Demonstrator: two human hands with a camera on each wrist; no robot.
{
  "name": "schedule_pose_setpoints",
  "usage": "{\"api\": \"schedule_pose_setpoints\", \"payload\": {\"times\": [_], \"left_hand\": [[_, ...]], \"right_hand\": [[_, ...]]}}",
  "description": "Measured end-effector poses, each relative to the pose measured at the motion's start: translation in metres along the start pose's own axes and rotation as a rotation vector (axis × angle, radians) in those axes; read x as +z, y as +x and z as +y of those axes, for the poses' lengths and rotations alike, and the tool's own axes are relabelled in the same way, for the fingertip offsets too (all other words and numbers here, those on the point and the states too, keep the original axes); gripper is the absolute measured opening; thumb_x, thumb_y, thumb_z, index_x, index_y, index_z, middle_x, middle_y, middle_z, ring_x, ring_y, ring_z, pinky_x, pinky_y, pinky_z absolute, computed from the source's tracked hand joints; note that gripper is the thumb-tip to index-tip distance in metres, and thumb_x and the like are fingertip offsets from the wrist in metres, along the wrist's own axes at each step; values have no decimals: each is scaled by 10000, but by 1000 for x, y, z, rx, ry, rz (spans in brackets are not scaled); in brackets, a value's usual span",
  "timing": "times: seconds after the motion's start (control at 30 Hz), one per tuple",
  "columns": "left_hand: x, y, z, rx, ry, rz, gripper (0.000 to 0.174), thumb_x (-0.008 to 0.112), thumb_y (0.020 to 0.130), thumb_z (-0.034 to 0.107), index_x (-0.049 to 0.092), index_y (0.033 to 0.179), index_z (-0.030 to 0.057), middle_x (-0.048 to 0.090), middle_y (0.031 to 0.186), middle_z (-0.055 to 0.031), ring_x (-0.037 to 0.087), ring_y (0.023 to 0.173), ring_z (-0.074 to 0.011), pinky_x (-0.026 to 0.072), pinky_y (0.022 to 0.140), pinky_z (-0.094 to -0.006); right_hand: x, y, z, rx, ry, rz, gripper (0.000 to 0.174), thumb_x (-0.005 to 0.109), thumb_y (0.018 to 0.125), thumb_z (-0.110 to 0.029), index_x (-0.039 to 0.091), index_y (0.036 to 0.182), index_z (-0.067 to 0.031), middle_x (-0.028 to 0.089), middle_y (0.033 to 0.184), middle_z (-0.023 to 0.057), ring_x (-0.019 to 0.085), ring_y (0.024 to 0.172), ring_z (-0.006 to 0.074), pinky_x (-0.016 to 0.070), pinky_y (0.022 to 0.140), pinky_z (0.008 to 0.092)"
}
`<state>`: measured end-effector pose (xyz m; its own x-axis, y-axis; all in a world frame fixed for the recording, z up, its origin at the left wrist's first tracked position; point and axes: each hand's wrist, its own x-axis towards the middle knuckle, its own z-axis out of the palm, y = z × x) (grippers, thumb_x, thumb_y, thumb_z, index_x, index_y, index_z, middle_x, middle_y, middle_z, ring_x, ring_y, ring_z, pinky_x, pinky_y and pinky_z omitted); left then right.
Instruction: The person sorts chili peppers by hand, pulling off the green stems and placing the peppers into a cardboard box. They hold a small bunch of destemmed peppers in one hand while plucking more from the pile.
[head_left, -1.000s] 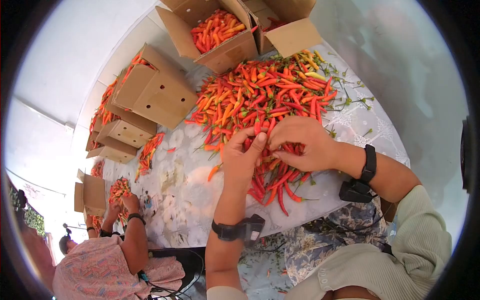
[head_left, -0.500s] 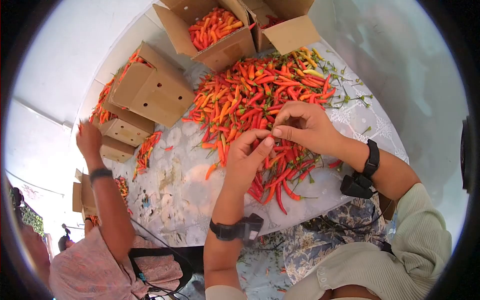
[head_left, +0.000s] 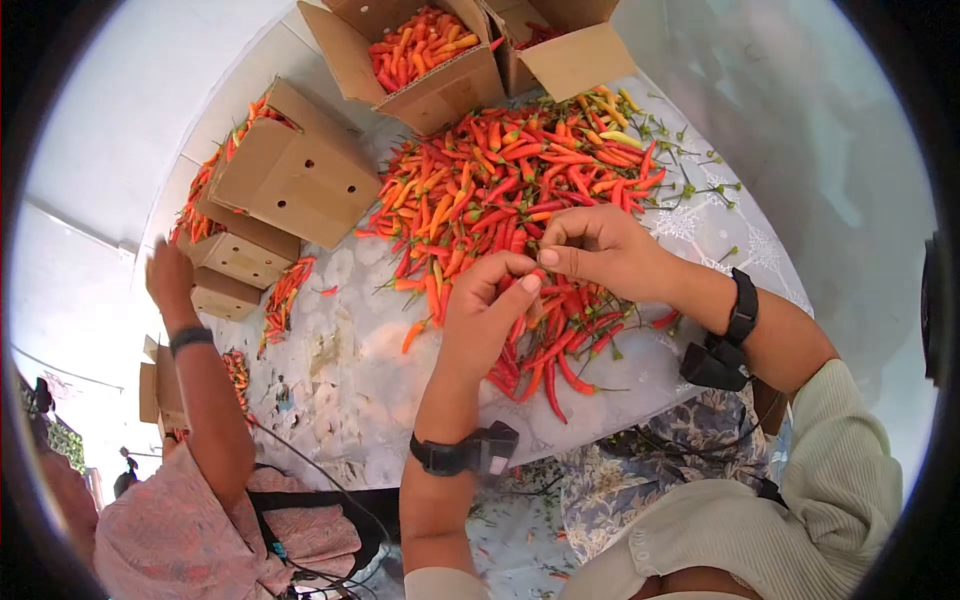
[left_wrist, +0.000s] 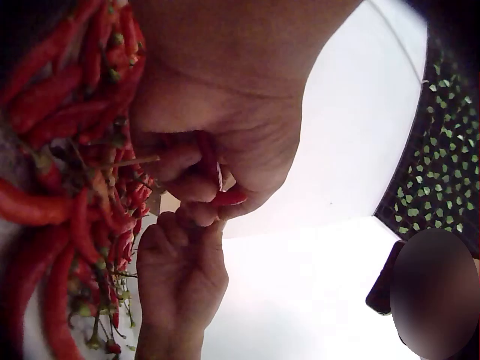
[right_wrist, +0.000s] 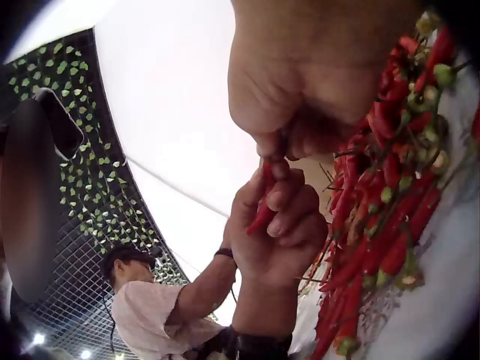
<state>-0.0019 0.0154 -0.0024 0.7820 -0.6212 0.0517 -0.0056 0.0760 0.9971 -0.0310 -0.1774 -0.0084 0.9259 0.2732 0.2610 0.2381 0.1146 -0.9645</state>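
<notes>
Spreading beneath everything, the bench (head_left: 385, 350) wears a pale patterned cloth. At its left side another person (head_left: 190, 530) in a pink patterned top raises an arm toward the stacked cartons. The pile of chillies (head_left: 480, 190), mostly red and orange with a few yellow, covers the middle of the bench and reaches under both hands. Beyond it stand two open cartons (head_left: 445, 100), side by side, with chillies inside; the stacked cartons (head_left: 300, 180), some heaped with chillies, are to the left. Nearer them lies a small heap (head_left: 285, 300) of chillies. Over the near part of the pile, the left hand (head_left: 480, 315) holds a red chilli (right_wrist: 262, 214), its grip closed with fingers curled round the pod. The right hand (head_left: 615, 260) meets it, its grip closed in a pinch at the chilli's upper end. Green stems (head_left: 715, 190) lie scattered right of the pile.
</notes>
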Motion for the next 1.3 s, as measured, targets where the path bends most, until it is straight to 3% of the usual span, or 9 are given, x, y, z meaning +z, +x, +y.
{"api": "schedule_pose_setpoints", "payload": {"times": [0.3,0.53,0.67,0.77,0.8,0.9,1.0,1.2,1.3], "left_hand": [[-2,0,-1,-3,-129,-62,158,551,892,136,542,1003,23,590,715,-48,528,554,-81,393,450,-192],[3,2,8,8,-268,-84,127,493,917,144,517,972,32,562,731,-61,525,529,-108,399,432,-210],[-3,6,5,31,-331,30,144,494,912,133,503,1022,42,528,755,-53,502,552,-113,378,408,-213],[6,3,8,-64,-363,146,133,505,912,106,516,1024,35,482,657,-11,457,489,-75,336,394,-190],[1,5,5,-60,-365,121,130,509,911,101,518,1021,33,468,644,-1,436,478,-63,317,388,-185],[-4,7,6,-51,-342,127,103,517,906,89,525,989,28,400,601,34,349,449,-29,254,370,-168],[-2,6,6,-72,-252,181,82,509,914,99,520,952,28,364,578,40,316,441,-27,229,361,-166],[-4,7,0,-53,-197,133,98,539,908,124,527,949,36,413,595,29,341,450,-32,244,372,-174],[-2,6,0,-66,-136,167,109,556,901,129,536,962,41,453,615,20,371,460,-36,254,377,-172]], "right_hand": [[0,0,1,200,339,-65,240,565,904,-307,584,823,-82,498,677,-63,463,613,38,380,537,200],[-16,2,-12,111,462,155,86,606,863,-151,541,854,-97,520,770,-36,503,646,51,398,567,191],[-31,6,-8,-97,-161,334,171,601,718,47,562,832,-75,575,790,-3,520,717,90,417,648,227],[-27,3,-17,-358,-676,227,137,574,676,52,581,770,-49,572,799,13,528,731,138,429,682,275],[-24,1,-20,-318,-669,86,151,568,628,44,605,747,-42,557,823,36,538,756,204,438,705,324],[-15,-6,-24,-375,-859,-220,172,597,627,24,633,772,-63,559,830,54,547,786,244,445,713,347],[-7,-12,-10,-336,-868,-342,129,597,618,-8,638,727,-63,533,790,83,551,776,295,454,663,381],[-8,-11,-6,-161,-884,-410,88,642,654,-35,629,738,-56,554,785,90,563,792,287,455,686,380],[-4,-5,-8,-300,-683,-187,90,657,686,-51,620,768,-55,582,790,99,568,789,291,459,684,370]]}}
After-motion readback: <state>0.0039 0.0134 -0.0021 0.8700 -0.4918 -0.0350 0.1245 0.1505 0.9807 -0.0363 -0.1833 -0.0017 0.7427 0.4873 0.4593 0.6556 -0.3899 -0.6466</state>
